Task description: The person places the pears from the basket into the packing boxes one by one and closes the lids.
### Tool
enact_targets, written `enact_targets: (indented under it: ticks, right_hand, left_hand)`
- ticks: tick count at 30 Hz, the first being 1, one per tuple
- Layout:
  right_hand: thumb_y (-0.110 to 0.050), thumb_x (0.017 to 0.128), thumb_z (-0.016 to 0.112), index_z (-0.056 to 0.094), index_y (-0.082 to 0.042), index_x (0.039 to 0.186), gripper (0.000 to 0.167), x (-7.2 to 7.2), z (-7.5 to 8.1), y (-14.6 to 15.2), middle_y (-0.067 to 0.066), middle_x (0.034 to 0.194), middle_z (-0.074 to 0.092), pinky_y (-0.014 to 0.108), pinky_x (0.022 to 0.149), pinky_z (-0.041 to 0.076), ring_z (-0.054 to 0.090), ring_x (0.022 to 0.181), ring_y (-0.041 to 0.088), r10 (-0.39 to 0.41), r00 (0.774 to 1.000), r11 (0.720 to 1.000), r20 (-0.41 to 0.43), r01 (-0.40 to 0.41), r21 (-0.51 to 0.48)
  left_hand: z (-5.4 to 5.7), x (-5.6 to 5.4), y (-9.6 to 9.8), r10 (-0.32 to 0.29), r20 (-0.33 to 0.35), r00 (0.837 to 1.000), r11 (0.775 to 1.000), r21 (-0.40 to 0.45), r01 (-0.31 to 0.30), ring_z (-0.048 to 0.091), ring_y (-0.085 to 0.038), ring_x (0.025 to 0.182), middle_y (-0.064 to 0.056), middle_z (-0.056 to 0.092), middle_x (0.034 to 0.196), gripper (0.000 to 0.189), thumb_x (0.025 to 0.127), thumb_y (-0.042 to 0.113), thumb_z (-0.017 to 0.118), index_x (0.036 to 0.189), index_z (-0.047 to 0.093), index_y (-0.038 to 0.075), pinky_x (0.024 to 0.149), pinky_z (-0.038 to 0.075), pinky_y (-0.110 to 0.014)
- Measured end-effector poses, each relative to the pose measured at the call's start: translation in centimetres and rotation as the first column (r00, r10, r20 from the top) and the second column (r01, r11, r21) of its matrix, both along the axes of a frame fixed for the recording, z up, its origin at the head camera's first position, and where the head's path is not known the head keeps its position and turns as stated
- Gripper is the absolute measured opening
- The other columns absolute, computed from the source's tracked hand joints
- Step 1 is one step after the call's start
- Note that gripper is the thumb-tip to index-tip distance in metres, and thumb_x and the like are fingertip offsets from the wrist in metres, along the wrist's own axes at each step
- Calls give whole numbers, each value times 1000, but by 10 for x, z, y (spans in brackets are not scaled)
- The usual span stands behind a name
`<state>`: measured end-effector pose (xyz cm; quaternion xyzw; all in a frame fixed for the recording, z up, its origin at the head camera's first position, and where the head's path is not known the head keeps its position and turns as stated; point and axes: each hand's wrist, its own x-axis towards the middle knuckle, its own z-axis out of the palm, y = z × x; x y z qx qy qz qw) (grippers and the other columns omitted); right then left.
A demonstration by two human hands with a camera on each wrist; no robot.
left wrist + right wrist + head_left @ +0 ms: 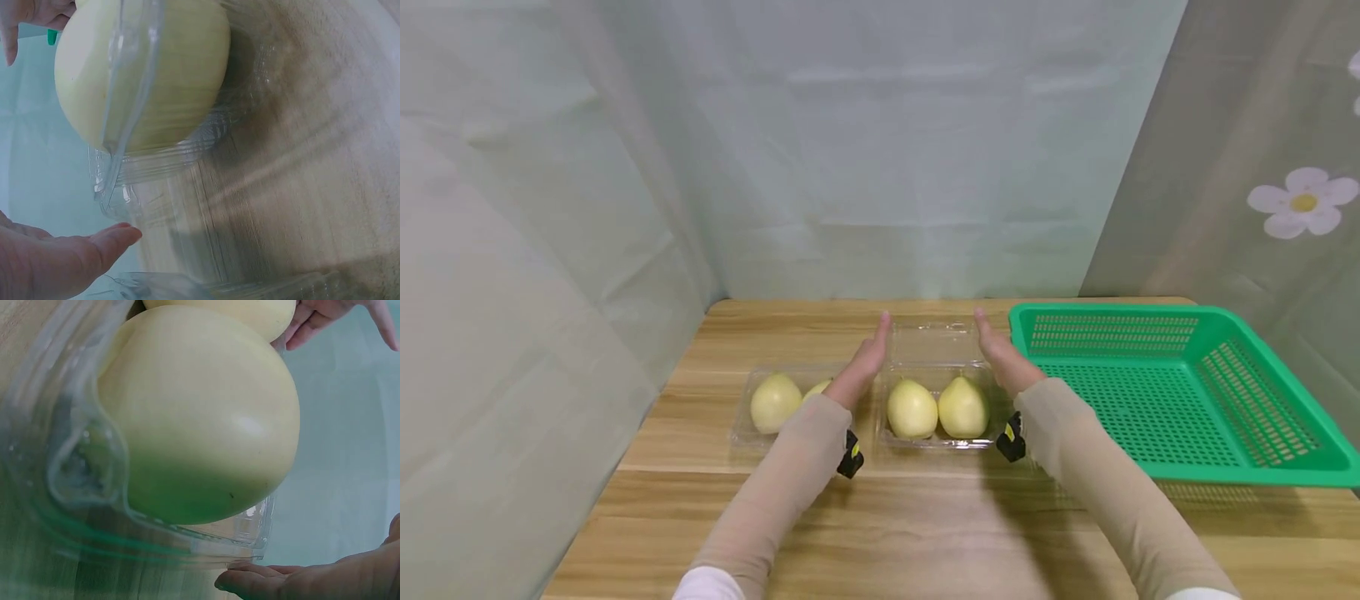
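Observation:
A clear plastic clamshell box (940,444) sits mid-table with its lid (934,342) swung open toward the back. Inside it, side by side, are two pale yellow pears (912,409). My left hand (868,357) is at the box's left side, thumb and fingers extended. On the opposite side my right hand (1006,358) mirrors it, also with fingers extended. In the left wrist view a pear (169,75) stands behind the box wall, with the left fingertips close to the box's far corner. The right wrist view has the right fingertips (247,581) right at the box's edge.
Left of the box, a second clear container (745,429) holds pears (776,403), partly hidden behind my left forearm. A green plastic basket (1210,475) stands at the right, close to my right hand. Pale curtains (910,167) hang behind the wooden table (917,533).

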<state>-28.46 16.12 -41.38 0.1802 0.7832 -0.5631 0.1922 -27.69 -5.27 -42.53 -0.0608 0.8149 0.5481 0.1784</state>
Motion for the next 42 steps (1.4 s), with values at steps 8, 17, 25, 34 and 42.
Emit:
enact_targets:
  ticks: [8, 17, 25, 34, 42]
  right_hand:
    - [-83, 81, 21, 13, 3, 150, 111, -53, -70, 23, 24, 157, 4, 52, 119, 8, 6, 144, 41, -84, 996, 997, -41, 84, -3]
    - [-78, 86, 13, 5, 4, 150, 104, 7, 9, -4, 24, 157, -1, 48, 120, 5, 2, 145, 40, -31, 999, 999, -16, 31, -4]
    - [-75, 89, 15, 6, 1, 151, 99, -7, -7, 0, 21, 158, 1, 47, 121, 6, 4, 146, 37, -66, 998, 998, 18, 66, 20]
    - [-86, 79, 19, 9, 4, 150, 115, -25, -34, 10, 25, 157, 5, 51, 119, 13, 10, 144, 42, -68, 998, 998, -12, 68, 13]
    - [-88, 76, 20, 6, 3, 151, 118, -38, -50, 20, 24, 157, 5, 59, 113, 24, 19, 137, 53, -64, 998, 997, -5, 63, -52]
  left_hand:
    - [1, 1, -1, -34, 6, 999, 999, 23, 33, 14, -44, 143, -24, 16, 155, 103, 84, 80, 4, 151, 20, 3, 117, 7, -58]
    - [-2, 1, -1, -51, -6, 999, 998, 41, 51, 16, -44, 142, -24, 19, 155, 104, 83, 81, 5, 151, 20, 3, 117, 8, -59]
    - [0, 2, -2, -50, -20, 999, 998, 39, 50, 18, -43, 142, -24, 21, 154, 101, 86, 78, 4, 150, 22, 3, 117, 10, -57]
    - [2, 3, -2, -28, -27, 999, 998, 58, 30, 17, -42, 142, -22, 20, 155, 95, 89, 75, 7, 151, 20, 4, 117, 9, -57]
    - [4, 4, -1, -6, -60, 998, 998, 57, 10, 18, -42, 142, -23, 21, 155, 91, 91, 71, 8, 150, 22, 3, 117, 11, -57]
